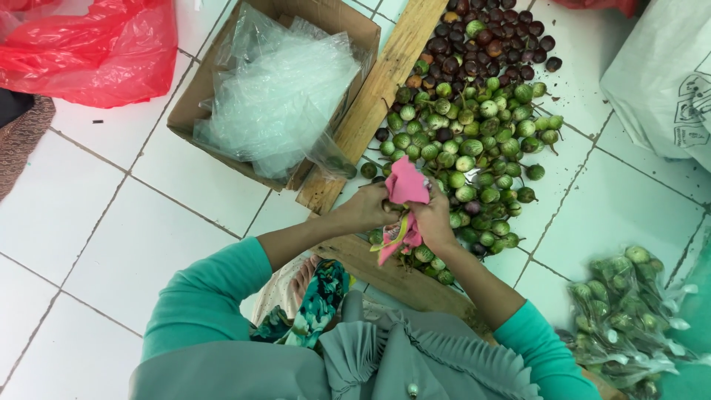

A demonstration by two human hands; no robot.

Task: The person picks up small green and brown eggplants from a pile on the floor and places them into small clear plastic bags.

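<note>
Both my hands meet over the near edge of a heap of small round green eggplants on the white tiled floor. My left hand and my right hand together grip a pink cloth that bunches up above the fingers and trails down below them. Whether an eggplant is wrapped inside the cloth is hidden. Teal sleeves cover both arms.
A cardboard box full of clear plastic bags lies at the upper left. A long wooden board runs beside it. Dark purple fruits sit at the heap's far end. Filled clear bags of eggplants lie at right, a red plastic bag at top left.
</note>
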